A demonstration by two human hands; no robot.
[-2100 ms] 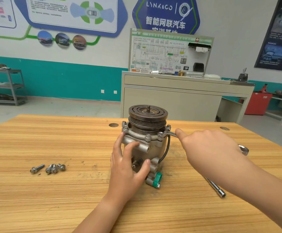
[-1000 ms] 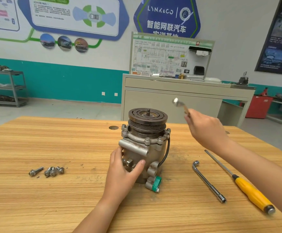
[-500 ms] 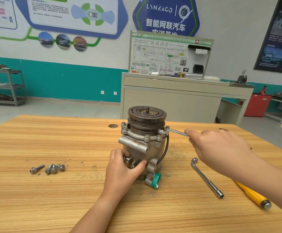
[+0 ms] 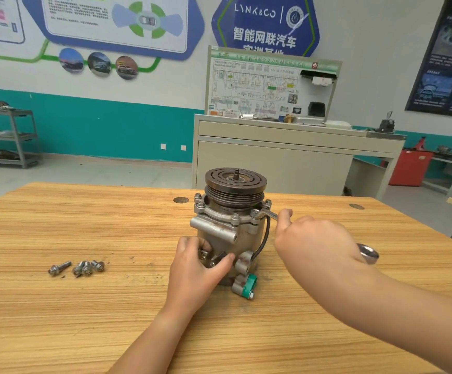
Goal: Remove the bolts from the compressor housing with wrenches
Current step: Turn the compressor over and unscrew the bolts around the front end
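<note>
On wooden desk [image 4: 84, 319]: compressor [image 4: 235, 230] upright, gripped low by left hand [image 4: 195, 271]; right hand [image 4: 314, 244] curled around wrench [image 4: 267, 214] at its upper rim.

Wooden table [image 4: 84, 319]; beige cabinet [image 4: 273, 168] behind, wiring-diagram board [image 4: 257, 87] on top; grey shelf rack [image 4: 21, 141] far left.

Grey compressor housing [image 4: 229, 238] with green clip [image 4: 249, 286], silver bolts [image 4: 79, 266], striped tan wooden table [image 4: 84, 306].
</note>
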